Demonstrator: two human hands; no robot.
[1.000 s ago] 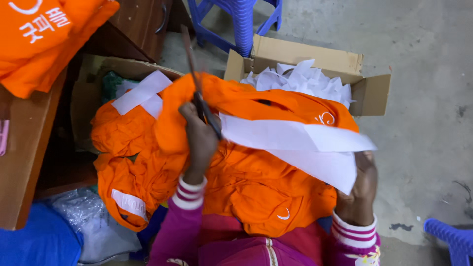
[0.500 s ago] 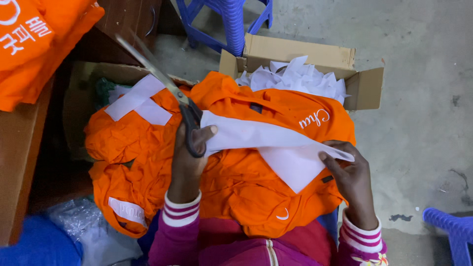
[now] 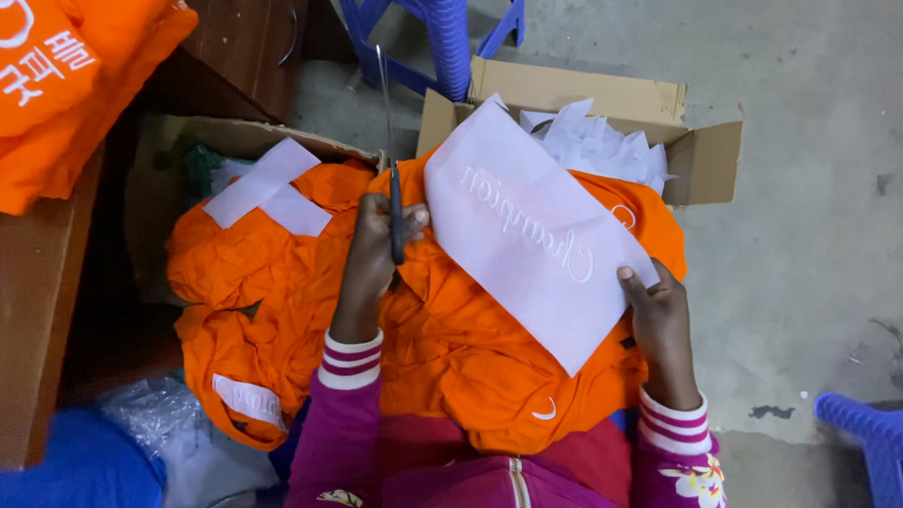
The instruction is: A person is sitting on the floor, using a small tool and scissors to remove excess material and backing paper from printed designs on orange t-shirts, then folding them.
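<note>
Holding the scissors [image 3: 392, 179] in a clenched left hand [image 3: 374, 252], blades up and closed, keep them clear of the white sheet [image 3: 531, 235]. That sheet lies between both hands on orange cloth [image 3: 451, 348]; the right hand [image 3: 661, 315] grips its lower edge, best kept taut.

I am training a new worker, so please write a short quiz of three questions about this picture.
1. True or false: the left hand holds scissors.
2. Which hand holds the white sheet? A) left B) right
3. What colour is the cloth on the lap?

Key:
1. True.
2. B, the right hand, by the sheet's lower edge.
3. Orange.
</note>
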